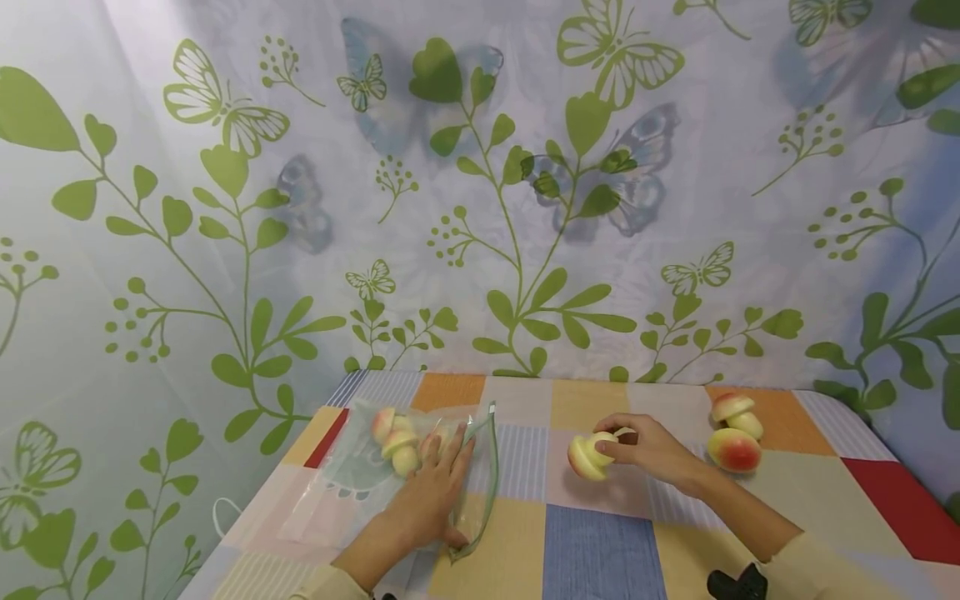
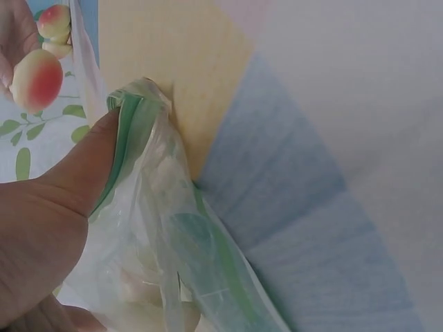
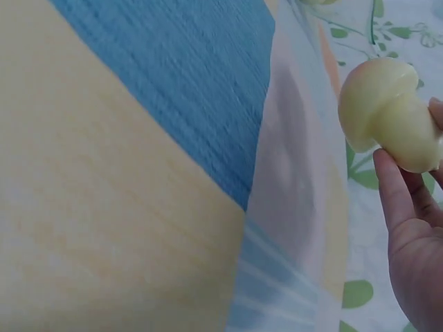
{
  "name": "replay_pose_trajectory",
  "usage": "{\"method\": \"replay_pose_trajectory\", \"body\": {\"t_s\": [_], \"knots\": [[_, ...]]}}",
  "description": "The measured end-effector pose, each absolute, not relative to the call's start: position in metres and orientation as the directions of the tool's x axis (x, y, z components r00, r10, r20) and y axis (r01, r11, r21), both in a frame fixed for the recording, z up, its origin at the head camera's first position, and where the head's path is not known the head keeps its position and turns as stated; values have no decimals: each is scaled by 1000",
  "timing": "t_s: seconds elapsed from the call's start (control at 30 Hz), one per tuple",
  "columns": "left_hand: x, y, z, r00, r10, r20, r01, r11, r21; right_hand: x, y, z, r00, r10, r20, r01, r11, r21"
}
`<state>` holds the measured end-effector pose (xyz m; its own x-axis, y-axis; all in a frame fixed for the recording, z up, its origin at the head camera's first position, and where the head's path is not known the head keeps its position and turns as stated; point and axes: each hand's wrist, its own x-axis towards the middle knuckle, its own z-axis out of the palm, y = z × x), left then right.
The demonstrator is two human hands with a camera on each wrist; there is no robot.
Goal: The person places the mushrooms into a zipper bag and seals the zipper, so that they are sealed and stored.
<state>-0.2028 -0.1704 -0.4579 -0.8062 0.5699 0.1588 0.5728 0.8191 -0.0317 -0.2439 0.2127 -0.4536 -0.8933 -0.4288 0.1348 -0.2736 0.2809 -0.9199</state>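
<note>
My right hand (image 1: 651, 448) holds a pale yellow toy mushroom (image 1: 587, 458) with a reddish cap, thumb and fingertips round its stem. In the right wrist view the same mushroom (image 3: 377, 97) shows its smooth cap and thick stem. My left hand (image 1: 429, 498) lies with its fingers spread over a clear zip bag (image 1: 330, 504) with a green-edged opening. The left thumb (image 2: 86, 162) presses by the bag's green zip strip (image 2: 126, 131). Several similar mushrooms (image 1: 405, 460) lie inside the bag, partly covered by the left fingers.
Two more mushrooms lie at the right on the patchwork tablecloth (image 1: 600, 542), one with its red cap (image 1: 737, 450) facing me, the other (image 1: 744, 421) just behind it. A patterned curtain (image 1: 480, 275) hangs behind the table. A black object (image 1: 738, 582) shows by the right sleeve.
</note>
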Motion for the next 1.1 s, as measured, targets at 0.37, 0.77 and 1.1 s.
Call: {"method": "replay_pose_trajectory", "body": {"t_s": [0.37, 0.77, 1.1], "knots": [[-203, -170, -458, -805, 570, 162, 572, 819, -42, -254, 174, -470, -879, -450, 160, -267, 184, -946], [-203, -172, -457, -795, 584, 163, 588, 808, -27, -254, 133, -474, -862, -477, 174, -294, 190, -937], [-202, -171, -453, -812, 572, 117, 579, 815, 28, -258, 105, -482, -810, -541, 225, -359, 155, -920]]}}
